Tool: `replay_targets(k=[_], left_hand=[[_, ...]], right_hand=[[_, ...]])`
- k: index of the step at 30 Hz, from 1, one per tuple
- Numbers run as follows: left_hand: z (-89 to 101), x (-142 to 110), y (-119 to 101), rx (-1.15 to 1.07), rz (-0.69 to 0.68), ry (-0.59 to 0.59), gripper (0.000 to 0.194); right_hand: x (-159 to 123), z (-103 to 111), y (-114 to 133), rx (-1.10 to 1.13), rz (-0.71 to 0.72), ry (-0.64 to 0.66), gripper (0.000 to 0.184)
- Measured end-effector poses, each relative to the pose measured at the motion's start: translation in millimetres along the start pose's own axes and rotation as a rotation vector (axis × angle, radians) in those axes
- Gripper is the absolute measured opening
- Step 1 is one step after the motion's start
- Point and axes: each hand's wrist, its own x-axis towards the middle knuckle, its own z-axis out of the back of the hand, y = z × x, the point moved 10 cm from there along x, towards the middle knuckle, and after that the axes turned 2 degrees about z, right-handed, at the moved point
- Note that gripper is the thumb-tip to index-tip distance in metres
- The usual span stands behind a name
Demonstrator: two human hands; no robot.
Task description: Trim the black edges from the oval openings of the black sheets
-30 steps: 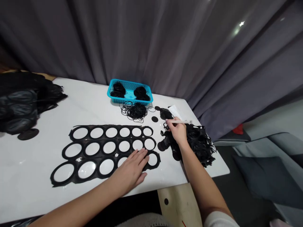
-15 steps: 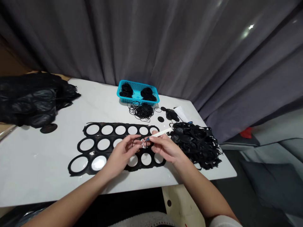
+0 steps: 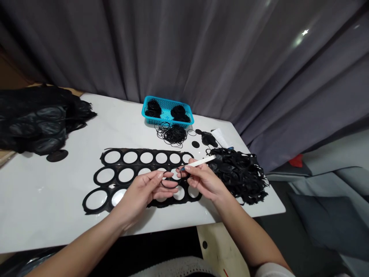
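Note:
Between my hands, a thin black ring (image 3: 170, 187) is held up above the sheet. My left hand (image 3: 141, 190) pinches it between thumb and forefinger, the other fingers loosely spread beneath. My right hand (image 3: 205, 181) is closed on a slim white pen-like tool (image 3: 200, 161) with a dark blue tip, and its fingertips are at the ring's right side. Whether they grip the ring too is hard to tell. Below lies a flat black sheet (image 3: 117, 163) with rows of round holes, partly covered by my hands.
A blue basket (image 3: 168, 103) with black bundles stands at the back. Before it lies a heap of thin black rings (image 3: 175, 134). Black scraps (image 3: 239, 175) are piled right, near loose black discs (image 3: 195, 144) and white paper (image 3: 219, 137). More black sheets (image 3: 34, 119) fill the left.
My right hand came from the scrap pile to the middle with the white tool. My left hand rose off the sheet to meet it, and a black ring is now between them. The view shifted.

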Motion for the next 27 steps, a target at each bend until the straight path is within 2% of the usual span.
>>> replay_targets(k=[7,15,27], left_hand=[[-3.2,-1,5,-0.010,0.017,0.038,0.045],[-3.0,-3,-13,0.200,-0.108,0.009,0.035],[-10.1,-6,-18,0.351,-0.129,-0.004,0.035]], right_hand=[[-3,3,-1,0.004,0.003,0.003,0.037],[-9,-4,12,-0.024,0.104,0.054,0.037],[-13,-3,15,0.008,0.107,0.038,0.036]])
